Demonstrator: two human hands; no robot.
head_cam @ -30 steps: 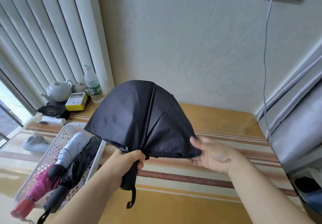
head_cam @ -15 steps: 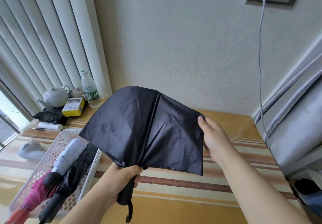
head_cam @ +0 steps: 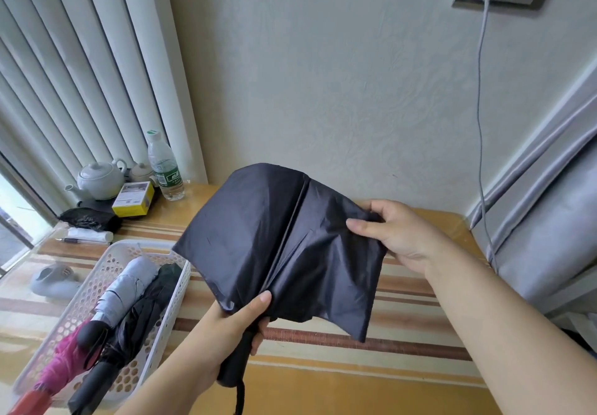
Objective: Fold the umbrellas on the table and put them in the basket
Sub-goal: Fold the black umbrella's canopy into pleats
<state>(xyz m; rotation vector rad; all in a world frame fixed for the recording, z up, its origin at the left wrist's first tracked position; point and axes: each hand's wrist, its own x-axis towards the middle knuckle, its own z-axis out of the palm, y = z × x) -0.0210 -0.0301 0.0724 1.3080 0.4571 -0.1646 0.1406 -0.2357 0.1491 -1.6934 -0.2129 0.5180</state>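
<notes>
A: Why does the striped tan table (head_cam: pixel 339 337) carry so much at the left of the frame?

B: The white perforated plastic basket (head_cam: pixel 176 288) sits at lower left, within reach. It holds a grey folded umbrella (head_cam: pixel 129 288), a black one (head_cam: pixel 145 314) beside it and a pink one (head_cam: pixel 59 363) at the near end, handles pointing toward the bottom edge.

A: And the black fabric folding umbrella (head_cam: pixel 258 230) in the centre?

B: It is held in the air above the table, canopy loose, so the panels can be gathered, I think.

A: The hands?

B: The left hand (head_cam: pixel 232 327), lower centre, is curled round the stem and handle, steadying it. The right hand (head_cam: pixel 397 233), at centre right, pinches a canopy edge between thumb and fingers, probably to pull a pleat flat.

A: Behind?

B: A white ceramic teapot (head_cam: pixel 97 179), a clear plastic water bottle (head_cam: pixel 164 169) and a yellow box (head_cam: pixel 133 198) stand at the far left, out of the way.
</notes>
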